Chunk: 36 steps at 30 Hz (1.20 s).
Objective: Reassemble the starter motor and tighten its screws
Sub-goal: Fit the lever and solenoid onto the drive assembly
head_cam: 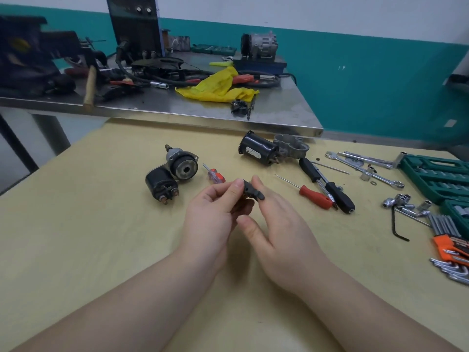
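Currently both hands are raised over the tan surface [76,224] at centre. Left hand [215,214] pinches a small black part [252,193] between thumb and curled fingers; right hand [276,219] has relaxed, fairly straight fingers, index tip touching the part's far side, not gripping. Part's long axis runs left-to-right, slightly down toward the right hand. Solenoid-and-gear assembly [172,174] lies beyond-left, nearer the left hand. Black motor body [257,148] with grey end housing [291,146] lies beyond-right, nearer the right hand. Red screwdriver [311,194] sits just right of the right hand. Likely step: orienting the part before fitting; which assembly takes it is unclear.
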### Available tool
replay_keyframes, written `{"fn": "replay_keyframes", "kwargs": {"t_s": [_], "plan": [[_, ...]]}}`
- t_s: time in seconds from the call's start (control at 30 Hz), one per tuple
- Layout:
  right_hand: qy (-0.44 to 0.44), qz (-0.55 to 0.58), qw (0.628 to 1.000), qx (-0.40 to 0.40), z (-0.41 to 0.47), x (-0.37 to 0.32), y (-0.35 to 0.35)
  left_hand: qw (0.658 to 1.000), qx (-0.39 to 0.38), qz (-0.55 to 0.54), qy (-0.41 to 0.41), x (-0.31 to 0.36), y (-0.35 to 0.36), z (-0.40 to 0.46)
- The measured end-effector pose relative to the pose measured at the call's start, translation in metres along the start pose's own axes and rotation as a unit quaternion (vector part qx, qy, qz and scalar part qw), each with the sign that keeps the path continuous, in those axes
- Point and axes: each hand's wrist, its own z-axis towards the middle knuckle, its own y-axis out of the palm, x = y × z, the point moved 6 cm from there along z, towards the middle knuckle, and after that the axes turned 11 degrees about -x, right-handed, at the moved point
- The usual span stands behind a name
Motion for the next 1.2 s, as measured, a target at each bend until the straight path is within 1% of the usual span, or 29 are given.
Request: {"fn": "replay_keyframes", "kwargs": {"t_s": [0.03,0.07,0.1,0.13,0.17,0.2,0.23,0.27,0.3,0.4,0.47,0.57,0.63,0.77,0.83,0.87,0.9,0.93,0.97,1.0,1.03,1.07,1.1,1.13,1.17,1.2], "plan": [[0.001,0.008,1.000,-0.011,0.000,-0.001,0.004,1.000,0.003,0.004,0.003,0.003,0.000,0.001],[0.003,0.040,0.999,-0.020,0.000,0.000,0.007,1.000,0.001,0.011,0.008,0.008,-0.001,0.002],[0.008,0.104,0.994,-0.025,0.000,0.003,0.008,1.000,-0.005,0.020,0.015,0.013,-0.001,0.002],[0.016,0.197,0.980,-0.021,0.000,0.006,0.008,0.999,-0.013,0.033,0.022,0.019,-0.001,0.002],[0.028,0.302,0.953,-0.004,0.000,0.010,0.006,0.998,-0.021,0.055,0.031,0.026,-0.001,0.001],[0.040,0.381,0.923,0.026,-0.002,0.016,0.002,0.995,-0.027,0.088,0.041,0.031,0.000,0.000],[0.051,0.422,0.903,0.058,-0.003,0.020,-0.002,0.989,-0.034,0.131,0.052,0.037,0.001,0.000],[0.058,0.430,0.897,0.082,-0.003,0.024,-0.006,0.982,-0.043,0.174,0.062,0.041,0.003,-0.001],[0.066,0.421,0.900,0.095,-0.004,0.026,-0.009,0.974,-0.057,0.209,0.068,0.044,0.006,-0.002],[0.074,0.399,0.910,0.092,-0.003,0.029,-0.012,0.947,-0.115,0.290,0.082,0.048,0.015,-0.006],[0.071,0.411,0.906,0.076,-0.002,0.030,-0.009,0.927,-0.130,0.339,0.097,0.050,0.016,-0.008],[0.078,0.470,0.878,0.050,0.000,0.034,-0.004,0.924,-0.167,0.329,0.100,0.050,0.016,-0.008],[0.066,0.504,0.861,0.027,0.000,0.034,-0.001,0.921,-0.188,0.327,0.093,0.049,0.017,-0.007],[0.039,0.535,0.843,-0.035,0.001,0.033,0.004,0.922,-0.212,0.314,0.080,0.048,0.012,-0.006],[0.040,0.564,0.824,-0.035,0.002,0.036,0.006,0.919,-0.234,0.309,0.068,0.046,0.012,-0.006],[0.047,0.587,0.808,-0.025,0.003,0.038,0.008,0.914,-0.226,0.330,0.072,0.048,0.010,-0.004],[0.059,0.609,0.791,-0.013,0.003,0.041,0.009,0.905,-0.182,0.374,0.090,0.055,0.004,0.000],[0.073,0.622,0.779,-0.004,0.003,0.043,0.010,0.887,-0.097,0.437,0.118,0.068,-0.008,0.006],[0.086,0.628,0.774,0.002,0.003,0.045,0.010,0.858,0.011,0.492,0.144,0.085,-0.026,0.011],[0.096,0.629,0.771,0.005,0.002,0.046,0.009,0.826,0.114,0.530,0.152,0.102,-0.046,0.015],[0.102,0.631,0.769,0.008,0.002,0.048,0.008,0.799,0.190,0.555,0.132,0.116,-0.068,0.019],[0.106,0.632,0.767,0.010,0.002,0.049,0.008,0.781,0.235,0.573,0.085,0.124,-0.089,0.025],[0.111,0.634,0.765,0.013,0.002,0.050,0.007,0.769,0.252,0.588,0.023,0.126,-0.107,0.031],[0.115,0.636,0.763,0.016,0.002,0.051,0.007,0.754,0.249,0.607,-0.040,0.122,-0.121,0.038],[0.118,0.636,0.762,0.018,0.002,0.051,0.007,0.734,0.236,0.631,-0.087,0.115,-0.128,0.043],[0.121,0.636,0.762,0.018,0.003,0.052,0.007,0.715,0.218,0.655,-0.113,0.109,-0.129,0.047]]}}
